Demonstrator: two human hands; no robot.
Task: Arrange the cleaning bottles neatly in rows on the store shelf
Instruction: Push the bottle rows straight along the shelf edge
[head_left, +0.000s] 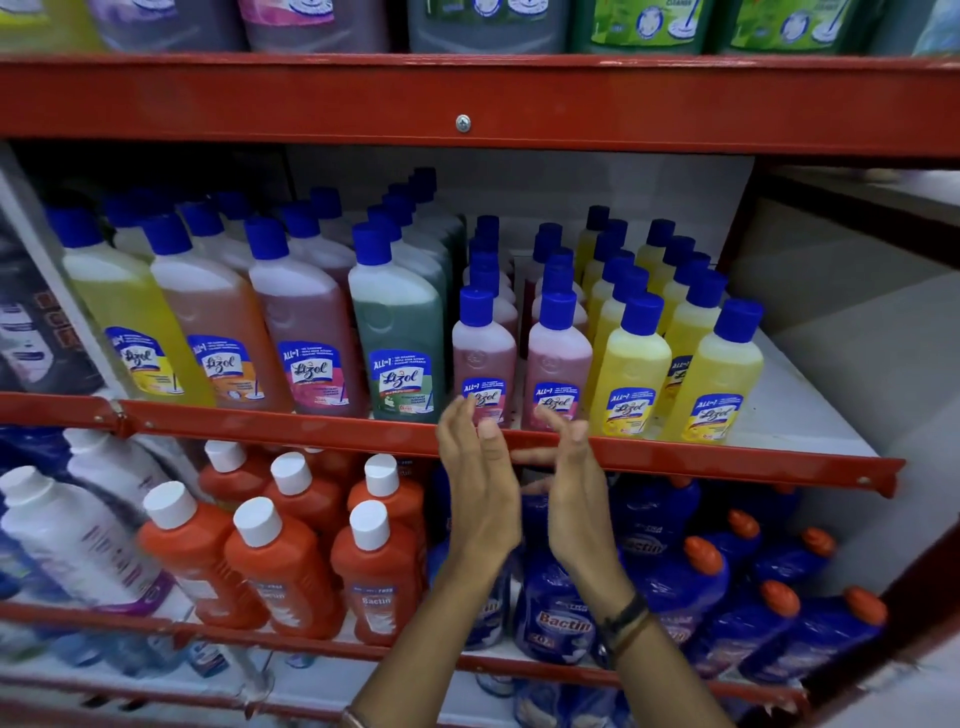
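Observation:
Small pink bottles with blue caps stand in two rows on the middle shelf, the front ones being the left pink bottle (484, 358) and the right pink bottle (557, 364). Small yellow bottles (629, 374) form rows to their right. Larger yellow, orange, pink and green bottles (397, 332) fill the shelf's left part. My left hand (480, 488) and my right hand (574, 493) are raised, palms facing each other, in front of the red shelf edge (311, 423) just below the pink bottles. Both hands hold nothing; the fingertips reach the pink bottles' labels.
The shelf below holds orange bottles with white caps (275, 566), white bottles (78, 530) at left, and blue bottles with orange caps (727, 587) at right. Big jugs (483, 26) line the top shelf. White shelf board (800, 410) shows right of the yellow rows.

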